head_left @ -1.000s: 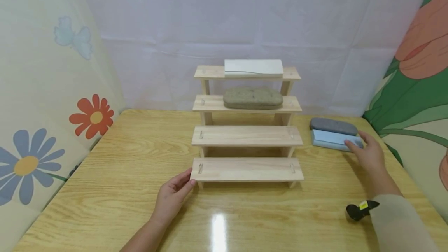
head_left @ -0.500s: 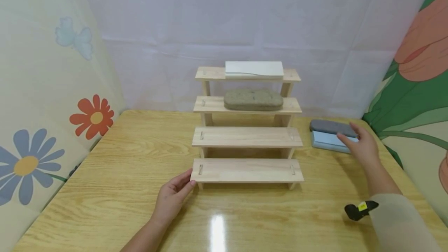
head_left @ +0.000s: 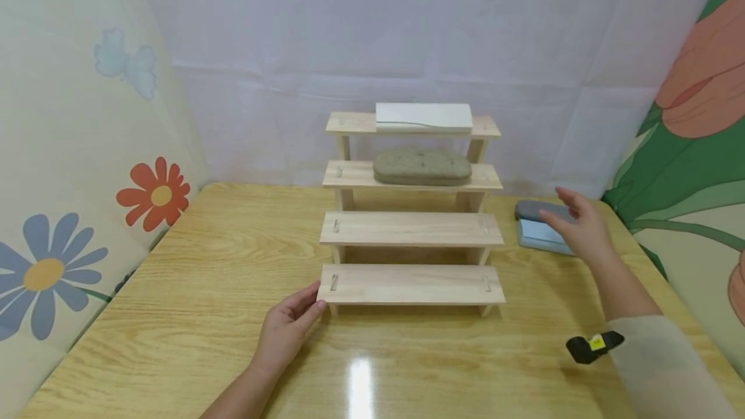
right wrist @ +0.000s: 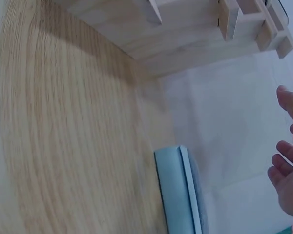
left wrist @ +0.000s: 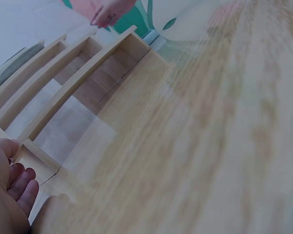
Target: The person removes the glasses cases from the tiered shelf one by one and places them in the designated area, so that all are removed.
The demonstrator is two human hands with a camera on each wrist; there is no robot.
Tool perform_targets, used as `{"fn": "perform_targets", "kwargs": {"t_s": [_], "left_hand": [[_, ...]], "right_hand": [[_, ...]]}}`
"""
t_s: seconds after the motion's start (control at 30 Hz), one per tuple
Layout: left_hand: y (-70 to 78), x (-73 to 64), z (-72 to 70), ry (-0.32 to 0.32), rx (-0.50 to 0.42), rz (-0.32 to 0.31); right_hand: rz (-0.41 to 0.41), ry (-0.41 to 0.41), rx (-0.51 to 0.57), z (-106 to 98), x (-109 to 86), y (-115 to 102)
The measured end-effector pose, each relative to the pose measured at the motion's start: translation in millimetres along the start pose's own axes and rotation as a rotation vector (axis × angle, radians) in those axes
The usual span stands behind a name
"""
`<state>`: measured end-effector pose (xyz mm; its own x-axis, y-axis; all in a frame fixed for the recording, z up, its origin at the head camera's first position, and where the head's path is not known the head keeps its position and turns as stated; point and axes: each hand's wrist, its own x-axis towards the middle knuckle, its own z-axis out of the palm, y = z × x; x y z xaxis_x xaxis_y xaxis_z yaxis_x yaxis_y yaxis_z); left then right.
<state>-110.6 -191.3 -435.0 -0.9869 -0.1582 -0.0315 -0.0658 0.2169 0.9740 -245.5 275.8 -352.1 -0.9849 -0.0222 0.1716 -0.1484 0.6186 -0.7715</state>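
Note:
My left hand [head_left: 285, 333] pinches the left end of the lowest step of a wooden tiered display shelf [head_left: 410, 228], thumb on the board's edge. On the top step lies a white glasses case [head_left: 423, 118]; a grey-green glasses case [head_left: 421, 167] lies one step below. To the shelf's right on the table sit a light blue glasses case [head_left: 537, 236] and, right behind it, a dark grey one [head_left: 532, 209]. My right hand [head_left: 584, 231] hovers above them, thumb and fingers parted, holding nothing. It hides the right ends of both cases in the head view.
The wood-grain table [head_left: 192, 315] ends at a white cloth backdrop [head_left: 279, 83]. Flower-printed panels stand at the left [head_left: 70, 147] and right. A black strap piece with a yellow tag [head_left: 595, 343] sits at the right sleeve.
My right hand has left the light blue case, rising and moving left toward the shelf with its fingers parted. The cases stay in place, and my left hand keeps its hold on the shelf.

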Motion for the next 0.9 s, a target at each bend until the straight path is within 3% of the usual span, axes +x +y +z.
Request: {"fn": "perform_targets", "kwargs": {"t_s": [0.27, 0.9], "left_hand": [[-2.4, 1.5, -0.3, 0.004, 0.013, -0.034], [-1.7, 1.5, -0.7, -0.001, -0.007, -0.011]], "right_hand": [[-0.016, -0.041, -0.003, 6, 3.9, -22], [-0.055, -0.108, 0.006, 20, 14.7, -72]]}}
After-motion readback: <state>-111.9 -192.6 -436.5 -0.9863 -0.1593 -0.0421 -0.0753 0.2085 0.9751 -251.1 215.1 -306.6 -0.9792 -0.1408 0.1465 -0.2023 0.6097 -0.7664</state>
